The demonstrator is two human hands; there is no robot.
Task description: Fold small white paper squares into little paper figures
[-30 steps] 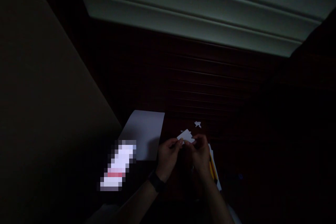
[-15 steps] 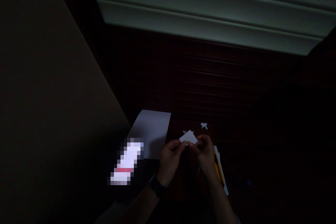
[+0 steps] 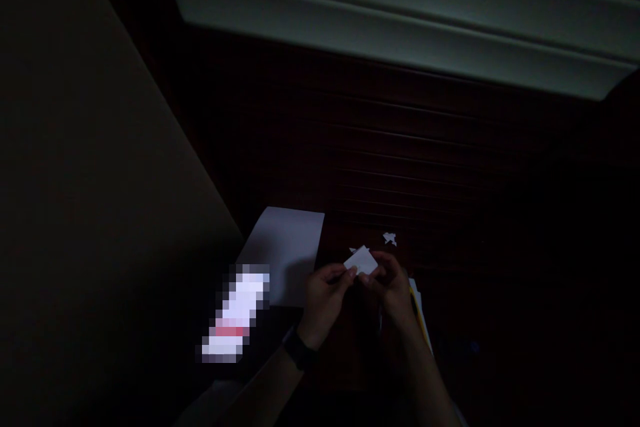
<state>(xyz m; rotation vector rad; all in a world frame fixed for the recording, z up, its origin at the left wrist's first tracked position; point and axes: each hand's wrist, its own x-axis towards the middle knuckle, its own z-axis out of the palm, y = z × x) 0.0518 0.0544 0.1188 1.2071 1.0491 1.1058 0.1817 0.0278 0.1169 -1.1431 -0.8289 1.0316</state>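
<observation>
A small folded piece of white paper (image 3: pixel 361 259) is held up between my two hands, one corner pointing away from me. My left hand (image 3: pixel 324 297) pinches its near left edge with thumb and fingers; a dark watch sits on that wrist. On the right edge, my right hand (image 3: pixel 393 283) grips the same paper between thumb and fingertips. Just behind it, a small white paper shape (image 3: pixel 353 251) peeks out, mostly hidden. Farther back lies another small folded paper figure (image 3: pixel 389 239) with pointed ends.
A large white sheet (image 3: pixel 293 233) lies to the left, beside a bright pixelated screen (image 3: pixel 240 310). Right of my right forearm are white paper and a yellow object (image 3: pixel 421 320), partly covered. A slatted dark panel and a pale shutter (image 3: pixel 400 33) stand beyond. The room is dim.
My left thumb has shifted slightly on the paper, and the paper is turned a little. The view has moved slightly, and my right forearm covers more of the yellow object.
</observation>
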